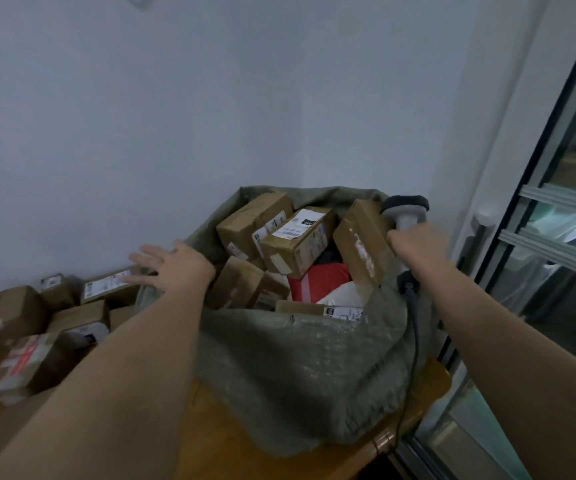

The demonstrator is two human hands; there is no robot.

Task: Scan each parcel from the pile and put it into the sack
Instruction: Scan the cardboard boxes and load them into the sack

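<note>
The step in hand looks like the reach for the next parcel. The left hand [168, 263] stretches out over the left rim of the sack [300, 372], palm down and fingers [142, 259] spread straight, holding nothing; the fingertips lie at or just over a flat labelled box [111, 285] at the back of the pile [37, 327], though contact cannot be told through the blur. The right hand [414, 242] grips the handle of the scanner [405, 209], fingers curled round it, head tilted up and away by the sack's right rim (its cable [413, 317] hangs down the sack's side).

The sack stands open and already heaped: several brown boxes, 1 red packet [317, 282] and 1 white one [343, 296] crowd its mouth. The pile to the left holds perhaps 6 or 7 boxes yet, so the task seems well along but not done.

The next move calls for closing the left hand on a box, turning its label up, and bringing the scanner down to face the barcode. The full sack leaves little room, so a box may slide off the heap.

The surface [217, 441] is brown wood, bearing both sack and pile, its edge showing at lower right. Behind is a plain pale wall [175, 116]; at right stands a glass door [563, 237] in a dark frame.
</note>
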